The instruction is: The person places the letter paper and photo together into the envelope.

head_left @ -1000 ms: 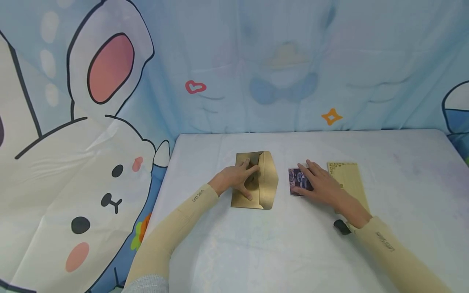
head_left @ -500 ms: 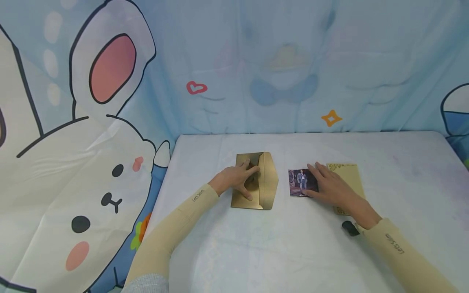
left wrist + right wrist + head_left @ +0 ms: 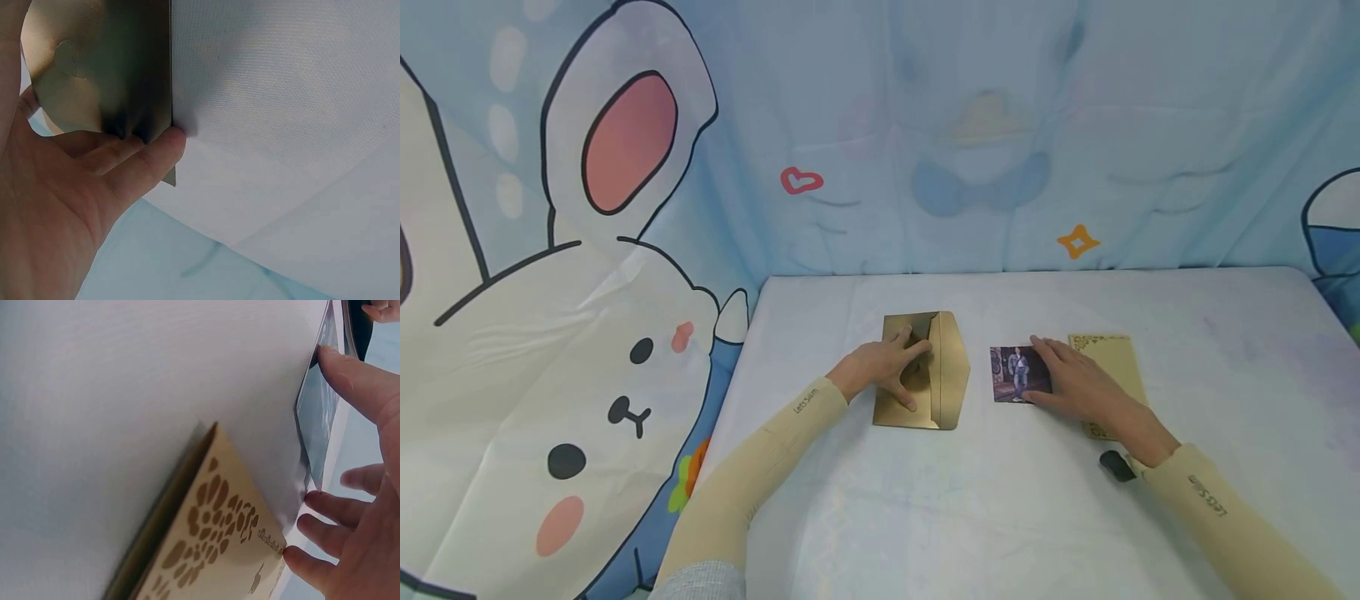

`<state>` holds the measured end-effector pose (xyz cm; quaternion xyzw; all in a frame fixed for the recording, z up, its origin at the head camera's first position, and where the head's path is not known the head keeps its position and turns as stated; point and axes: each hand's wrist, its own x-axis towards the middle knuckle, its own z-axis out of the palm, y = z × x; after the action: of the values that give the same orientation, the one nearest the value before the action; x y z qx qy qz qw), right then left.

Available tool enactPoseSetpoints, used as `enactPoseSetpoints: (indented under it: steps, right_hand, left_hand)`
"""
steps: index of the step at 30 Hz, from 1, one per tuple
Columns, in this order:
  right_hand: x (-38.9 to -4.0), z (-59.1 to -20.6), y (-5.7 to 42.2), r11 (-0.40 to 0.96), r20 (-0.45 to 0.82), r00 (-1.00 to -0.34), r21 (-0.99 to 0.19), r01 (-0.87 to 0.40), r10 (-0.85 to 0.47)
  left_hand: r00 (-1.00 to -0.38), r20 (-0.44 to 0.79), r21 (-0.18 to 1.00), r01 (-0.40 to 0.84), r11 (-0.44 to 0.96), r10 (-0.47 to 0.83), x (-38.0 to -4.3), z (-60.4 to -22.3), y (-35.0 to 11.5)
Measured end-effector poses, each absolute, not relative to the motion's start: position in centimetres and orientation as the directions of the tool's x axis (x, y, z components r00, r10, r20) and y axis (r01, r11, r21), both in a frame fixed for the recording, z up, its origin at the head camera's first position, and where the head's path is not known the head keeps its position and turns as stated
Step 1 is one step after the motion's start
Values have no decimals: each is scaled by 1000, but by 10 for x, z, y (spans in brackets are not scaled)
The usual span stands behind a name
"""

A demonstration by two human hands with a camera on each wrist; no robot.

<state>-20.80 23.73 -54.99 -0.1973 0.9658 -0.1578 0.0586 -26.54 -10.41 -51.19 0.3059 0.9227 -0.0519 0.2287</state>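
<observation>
Resting splayed on gold envelope (image 3: 951, 368): left hand (image 3: 880, 364). Right hand (image 3: 1086, 387) spread wide, thumb and fingers touching photo (image 3: 1011, 375) at its left; patterned card (image 3: 1112, 360) partly hidden by right hand.

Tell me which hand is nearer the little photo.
Right: the right hand touches the photo at its right end. The left hand is on the gold envelope, off to the photo's left.
</observation>
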Motion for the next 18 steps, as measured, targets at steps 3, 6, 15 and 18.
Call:
enactPoseSetpoints:
  steps: [3, 6, 15, 18]
  right_hand:
    - [-209, -550, 236, 875, -41, -922, -333, -351, -386]
    - [-210, -551, 235, 880, -26, -930, -333, -338, -367]
    - [-210, -553, 234, 868, 7, -953, -409, -280, -304]
    - [-209, -552, 234, 847, -23, -952, -463, -261, -306]
  left_hand:
    - [-709, -453, 43, 587, 808, 540, -265, -512, -104]
    - [-711, -453, 45, 585, 810, 538, -264, -512, -104]
    - [-711, -448, 41, 590, 807, 542, -261, -510, -104]
    - [-714, -443, 41, 588, 808, 542, -260, -508, -104]
